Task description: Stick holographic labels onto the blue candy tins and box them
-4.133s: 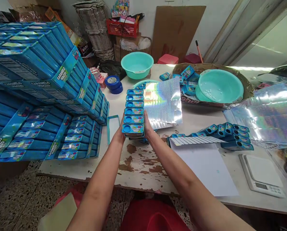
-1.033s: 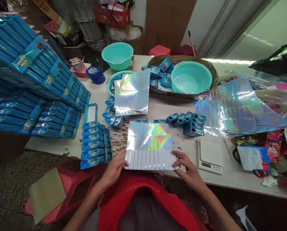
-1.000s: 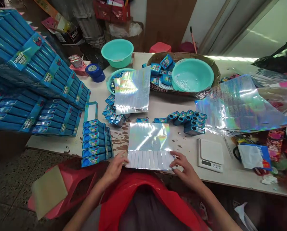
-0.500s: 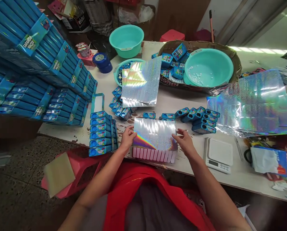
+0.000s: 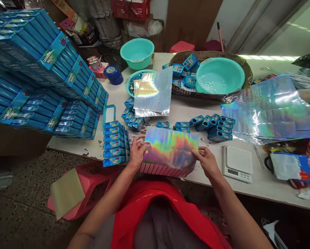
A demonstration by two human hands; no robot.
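Observation:
Between my hands is a shiny holographic sheet [image 5: 172,147], tilted, with rainbow reflections and a row of slit strips along its near edge. My left hand [image 5: 137,151] pinches its left side between thumb and fingers. On the right side my right hand [image 5: 206,159] grips the same sheet. Close by my left hand stands a display tray of blue candy boxes [image 5: 112,143]. Loose blue boxes [image 5: 162,125] lie just beyond the sheet. Farther back, more holographic sheets [image 5: 153,91] rest partly over a green basin of small dark pieces.
Stacked trays of blue boxes [image 5: 48,65] rise at the left. A carton [image 5: 181,95] holds blue boxes and a green basin [image 5: 219,74] with white bits. To the right are a white scale [image 5: 238,160] and a pile of holographic sheets [image 5: 269,107]. Blue tape rolls [image 5: 113,74] sit behind.
The tray of blue boxes left my hands and now stands at the left. My hands took hold of a slit holographic sheet, which has since been lifted and tilted.

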